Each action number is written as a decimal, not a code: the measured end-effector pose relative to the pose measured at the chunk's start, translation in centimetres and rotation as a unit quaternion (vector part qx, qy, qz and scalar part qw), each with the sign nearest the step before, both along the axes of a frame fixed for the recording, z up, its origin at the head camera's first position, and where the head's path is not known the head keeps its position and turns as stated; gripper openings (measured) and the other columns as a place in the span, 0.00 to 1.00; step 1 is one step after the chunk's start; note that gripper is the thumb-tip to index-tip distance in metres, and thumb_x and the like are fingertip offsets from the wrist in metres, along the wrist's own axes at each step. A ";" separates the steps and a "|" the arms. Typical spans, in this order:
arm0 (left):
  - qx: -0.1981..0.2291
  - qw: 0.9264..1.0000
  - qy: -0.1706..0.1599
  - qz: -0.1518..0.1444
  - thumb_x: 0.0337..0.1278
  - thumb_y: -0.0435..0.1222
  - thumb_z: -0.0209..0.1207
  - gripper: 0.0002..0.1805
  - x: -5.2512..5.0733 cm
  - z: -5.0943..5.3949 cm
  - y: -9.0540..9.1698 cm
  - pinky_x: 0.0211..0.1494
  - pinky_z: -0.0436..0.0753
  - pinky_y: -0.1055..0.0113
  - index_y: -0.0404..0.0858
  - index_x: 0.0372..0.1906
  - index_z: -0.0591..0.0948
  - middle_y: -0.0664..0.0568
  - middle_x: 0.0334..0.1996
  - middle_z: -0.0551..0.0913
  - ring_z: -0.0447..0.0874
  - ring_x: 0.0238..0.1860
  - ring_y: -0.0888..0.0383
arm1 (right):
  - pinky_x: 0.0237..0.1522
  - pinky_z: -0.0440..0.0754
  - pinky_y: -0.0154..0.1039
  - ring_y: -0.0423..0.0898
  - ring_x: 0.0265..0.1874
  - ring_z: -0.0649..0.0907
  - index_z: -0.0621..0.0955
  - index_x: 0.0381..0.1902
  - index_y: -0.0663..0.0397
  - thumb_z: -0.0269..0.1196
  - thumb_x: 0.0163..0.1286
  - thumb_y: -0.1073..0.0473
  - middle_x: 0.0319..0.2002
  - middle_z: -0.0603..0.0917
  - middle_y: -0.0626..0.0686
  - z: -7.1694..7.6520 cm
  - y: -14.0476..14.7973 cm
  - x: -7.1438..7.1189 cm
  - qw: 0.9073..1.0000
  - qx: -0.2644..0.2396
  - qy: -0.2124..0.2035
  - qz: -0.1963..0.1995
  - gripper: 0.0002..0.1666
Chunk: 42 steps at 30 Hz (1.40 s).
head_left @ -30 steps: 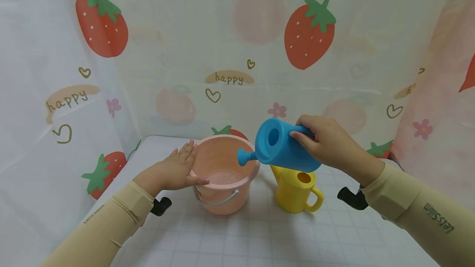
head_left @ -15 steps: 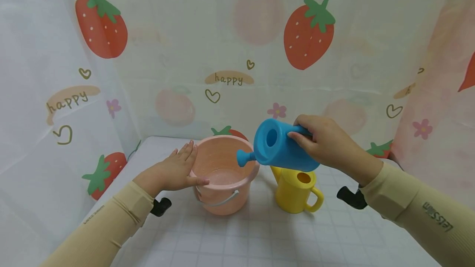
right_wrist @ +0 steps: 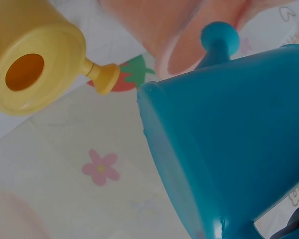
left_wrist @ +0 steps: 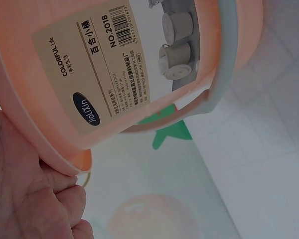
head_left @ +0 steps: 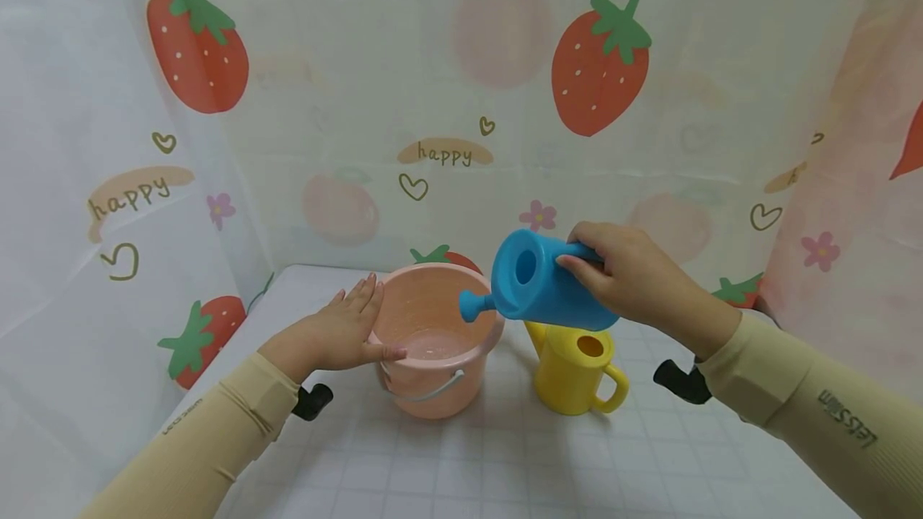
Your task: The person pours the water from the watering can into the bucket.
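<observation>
My right hand (head_left: 634, 271) grips the handle of a blue watering can (head_left: 558, 291) above the table. The can is tilted, its rose-tipped spout (head_left: 474, 307) over the right side of a pink bucket (head_left: 433, 387). The bucket stands upright, with glossy, speckled liquid at its bottom. My left hand (head_left: 339, 331) rests on the bucket's left rim, fingers extended along it and the thumb over the near rim. In the left wrist view that hand lies against the rim beside the bucket's printed label (left_wrist: 97, 64). No stream from the spout is clearly visible.
A yellow watering can (head_left: 573, 379) stands upright right of the bucket, beneath the blue one. The bucket's pale handle (head_left: 433, 391) hangs down in front. A white gridded cloth (head_left: 461, 471) covers the table. Behind and at both sides hangs a strawberry-print curtain (head_left: 346, 86).
The blue watering can and my right hand have shifted very slightly left. Specks on the liquid in the bucket look different. My left hand and the yellow can stay put.
</observation>
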<state>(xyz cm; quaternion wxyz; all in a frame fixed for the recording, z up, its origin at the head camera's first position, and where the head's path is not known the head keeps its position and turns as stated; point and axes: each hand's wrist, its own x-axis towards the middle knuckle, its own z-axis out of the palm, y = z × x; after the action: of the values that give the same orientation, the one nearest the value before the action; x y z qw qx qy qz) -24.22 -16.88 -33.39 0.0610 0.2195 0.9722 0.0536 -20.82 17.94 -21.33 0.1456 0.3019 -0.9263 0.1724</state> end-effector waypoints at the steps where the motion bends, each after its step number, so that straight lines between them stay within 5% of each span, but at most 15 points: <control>1: 0.000 1.000 0.000 0.000 0.44 0.73 0.42 0.63 0.0 0.0 0.0 0.69 0.44 0.46 0.26 0.69 0.43 0.35 0.70 0.37 0.36 0.71 0.43 | 0.36 0.82 0.50 0.49 0.30 0.80 0.76 0.35 0.58 0.60 0.64 0.54 0.31 0.81 0.54 0.0 0.0 0.0 1.000 0.000 0.001 0.001 0.11; 42: -0.002 1.000 -0.002 -0.001 0.44 0.74 0.41 0.63 0.0 0.0 0.0 0.69 0.44 0.46 0.26 0.69 0.42 0.35 0.70 0.37 0.36 0.71 0.43 | 0.32 0.78 0.39 0.44 0.28 0.74 0.74 0.33 0.55 0.61 0.63 0.56 0.24 0.74 0.48 0.5 -0.8 -0.5 0.998 0.045 0.026 0.045 0.08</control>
<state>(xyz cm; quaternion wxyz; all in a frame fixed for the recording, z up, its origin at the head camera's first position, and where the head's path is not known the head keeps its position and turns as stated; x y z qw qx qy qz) -24.21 -16.92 -33.40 0.0635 0.2200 0.9721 0.0518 -21.27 17.11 -20.87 0.1477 0.3538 -0.9145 0.1290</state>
